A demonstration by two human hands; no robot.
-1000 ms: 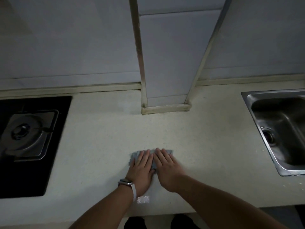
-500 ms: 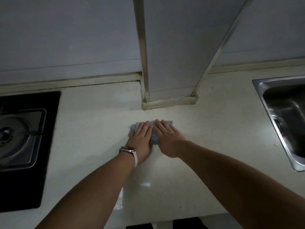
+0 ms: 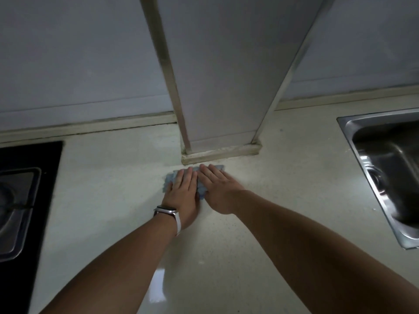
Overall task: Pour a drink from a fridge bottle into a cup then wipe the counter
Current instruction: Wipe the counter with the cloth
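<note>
cloth under l hand & r hand, flat.

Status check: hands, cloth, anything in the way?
Left hand, right hand: both flat, fingers straight, pressing the cloth. Cloth on the counter, at the pillar base. Pillar blocks ahead.

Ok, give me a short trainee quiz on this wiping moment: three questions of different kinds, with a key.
1. True or false: the left hand and the right hand both lie flat on the cloth.
2. What is set into the counter on the person's right? A) sink B) kettle C) toaster
3. Fill in: the watch is on the ___ wrist.
Key: 1 true; 2 A; 3 left.
</note>
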